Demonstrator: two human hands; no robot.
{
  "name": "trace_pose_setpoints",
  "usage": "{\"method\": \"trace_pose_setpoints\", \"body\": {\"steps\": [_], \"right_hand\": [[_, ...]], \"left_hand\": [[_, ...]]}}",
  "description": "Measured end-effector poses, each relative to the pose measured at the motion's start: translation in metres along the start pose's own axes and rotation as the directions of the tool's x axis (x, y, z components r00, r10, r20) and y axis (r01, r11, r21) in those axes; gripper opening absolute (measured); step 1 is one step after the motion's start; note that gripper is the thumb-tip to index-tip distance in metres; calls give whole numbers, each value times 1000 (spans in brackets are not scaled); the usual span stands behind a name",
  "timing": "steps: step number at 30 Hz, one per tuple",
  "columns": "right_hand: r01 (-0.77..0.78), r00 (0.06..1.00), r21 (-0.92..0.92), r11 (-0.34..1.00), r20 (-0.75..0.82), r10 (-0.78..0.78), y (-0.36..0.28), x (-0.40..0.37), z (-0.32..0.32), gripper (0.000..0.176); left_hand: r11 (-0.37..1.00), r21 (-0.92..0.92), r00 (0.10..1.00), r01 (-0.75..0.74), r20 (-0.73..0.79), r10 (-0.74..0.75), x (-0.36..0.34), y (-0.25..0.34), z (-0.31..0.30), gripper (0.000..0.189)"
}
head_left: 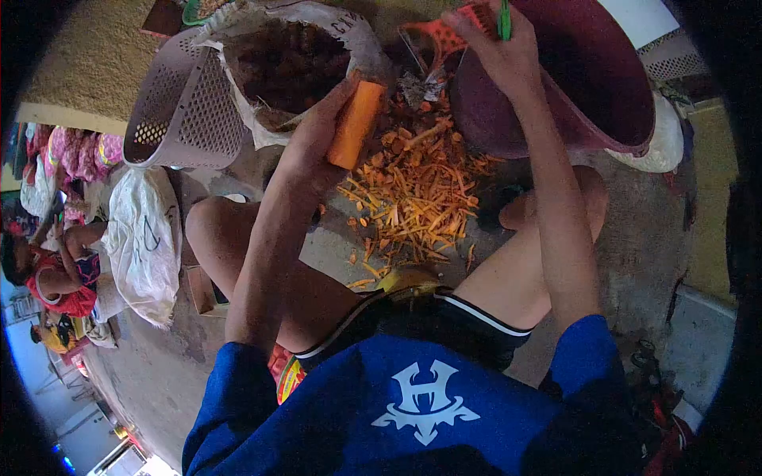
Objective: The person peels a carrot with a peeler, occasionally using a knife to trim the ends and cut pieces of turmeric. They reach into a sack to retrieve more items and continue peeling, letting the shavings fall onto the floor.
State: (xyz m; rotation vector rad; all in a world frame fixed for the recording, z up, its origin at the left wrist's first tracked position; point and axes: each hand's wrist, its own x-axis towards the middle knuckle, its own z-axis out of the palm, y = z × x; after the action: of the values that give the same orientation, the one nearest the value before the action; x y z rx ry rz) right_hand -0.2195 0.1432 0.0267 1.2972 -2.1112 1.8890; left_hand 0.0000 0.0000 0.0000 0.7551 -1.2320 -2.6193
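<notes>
My left hand [321, 131] is wrapped round a thick, bright orange peeled carrot [357, 124], held over the floor. Up at the right, my right hand [512, 59] grips a tool with a green handle [505, 22] at the rim of a large maroon tub [492, 119]; its working end is hidden. Below and between my hands, a heap of orange peelings [417, 194] is spread on the concrete. Behind the carrot stands an open white sack [367, 40] with dark brown contents [290, 67].
A perforated grey basket [202, 119] stands left of the sack. A red slotted plastic piece [448, 36] lies near the tub. At the left are a full white sack [143, 238] and a seated person in red [63, 278]. My knees flank the peelings.
</notes>
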Motion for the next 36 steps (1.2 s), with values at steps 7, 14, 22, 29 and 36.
{"method": "trace_pose_setpoints", "body": {"steps": [7,14,22,29,36], "right_hand": [[282,899,-271,920,410,-155,-19,-38,35,44],[32,926,-62,998,378,-6,-5,-36,47,39],[-11,936,-123,992,347,54,-16,-39,47,45],[504,841,-54,862,258,-476,-17,-32,48,61],[355,928,-274,894,221,-300,-6,-20,36,54]], "left_hand": [[993,-121,998,-14,63,22,2,-3,6,36],[994,-104,1000,-23,1,24,1,2,16,37],[990,-137,998,-33,-60,25,8,-3,8,38],[1000,-11,994,-19,-111,17,-4,-3,18,37],[998,-10,998,-60,-8,60,7,-1,9,36]]}}
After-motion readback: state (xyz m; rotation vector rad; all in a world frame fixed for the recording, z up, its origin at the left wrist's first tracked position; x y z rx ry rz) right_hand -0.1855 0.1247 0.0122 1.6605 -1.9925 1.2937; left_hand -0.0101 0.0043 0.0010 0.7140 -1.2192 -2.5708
